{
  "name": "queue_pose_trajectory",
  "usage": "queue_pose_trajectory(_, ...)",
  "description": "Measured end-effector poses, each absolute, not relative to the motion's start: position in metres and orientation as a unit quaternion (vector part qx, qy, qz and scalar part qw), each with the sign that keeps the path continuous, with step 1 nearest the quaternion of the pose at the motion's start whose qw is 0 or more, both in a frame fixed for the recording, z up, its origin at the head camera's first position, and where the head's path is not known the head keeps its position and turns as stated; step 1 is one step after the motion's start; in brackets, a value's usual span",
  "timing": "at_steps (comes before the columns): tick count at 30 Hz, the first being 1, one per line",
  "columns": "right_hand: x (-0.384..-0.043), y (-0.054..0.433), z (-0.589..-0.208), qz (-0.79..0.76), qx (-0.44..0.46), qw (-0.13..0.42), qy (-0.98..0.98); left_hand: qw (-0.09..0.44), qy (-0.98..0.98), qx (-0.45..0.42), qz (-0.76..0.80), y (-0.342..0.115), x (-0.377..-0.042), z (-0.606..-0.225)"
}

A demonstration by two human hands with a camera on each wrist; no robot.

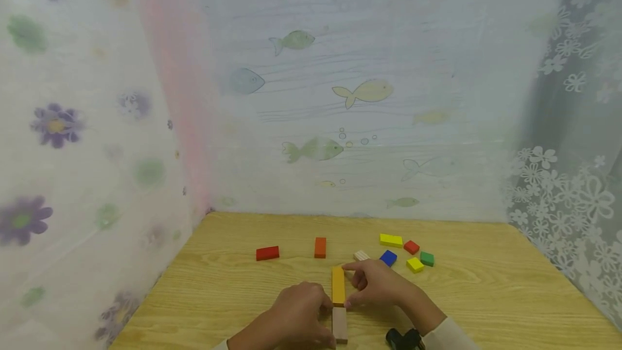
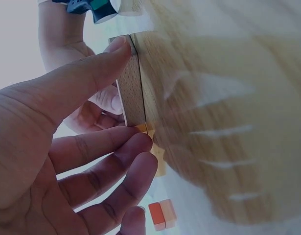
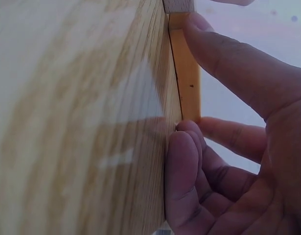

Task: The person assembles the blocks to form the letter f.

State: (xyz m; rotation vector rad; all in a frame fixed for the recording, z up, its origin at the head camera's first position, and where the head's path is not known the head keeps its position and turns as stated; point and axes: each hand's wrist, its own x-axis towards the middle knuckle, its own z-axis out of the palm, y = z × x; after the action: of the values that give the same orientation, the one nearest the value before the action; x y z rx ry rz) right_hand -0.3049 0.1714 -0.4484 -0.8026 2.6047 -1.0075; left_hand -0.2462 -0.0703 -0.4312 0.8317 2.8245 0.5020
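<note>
Two long blocks lie end to end on the table (image 1: pixel 233 307), a yellow-orange block (image 1: pixel 338 286) beyond a plain wooden block (image 1: pixel 340 324). My left hand (image 1: pixel 301 312) holds the plain block lengthwise, thumb at its near end and index fingertip by the joint, as the left wrist view shows. Its other fingers are bent beside the block. From the right, my right hand (image 1: pixel 379 285) grips the yellow-orange block (image 3: pixel 187 73) by its ends, thumb at the joint and index finger at the far end. The remaining fingers curl down close to the tabletop.
Behind the hands lie a red block (image 1: pixel 268 253), an orange block (image 1: pixel 320 248), a blue block (image 1: pixel 388 258), and a partly covered pale block (image 1: pixel 361 255). Farther right are a long yellow block (image 1: pixel 391 240) and several small cubes. Patterned curtains (image 1: pixel 340 177) enclose the table.
</note>
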Motion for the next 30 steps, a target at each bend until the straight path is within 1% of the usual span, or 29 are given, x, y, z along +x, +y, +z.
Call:
queue_pose_trajectory(22,-0.3067,0.1755,-0.4493,-0.366,-0.270,0.135,0.880,0.084,0.941,0.281,0.171,-0.0703,-0.2473,-0.4341)
queue_pose_trajectory(30,-0.3064,0.1755,-0.4474,-0.366,-0.275,0.136,0.878,0.072,0.943,0.287,0.154,-0.0701,-0.2475,-0.4336)
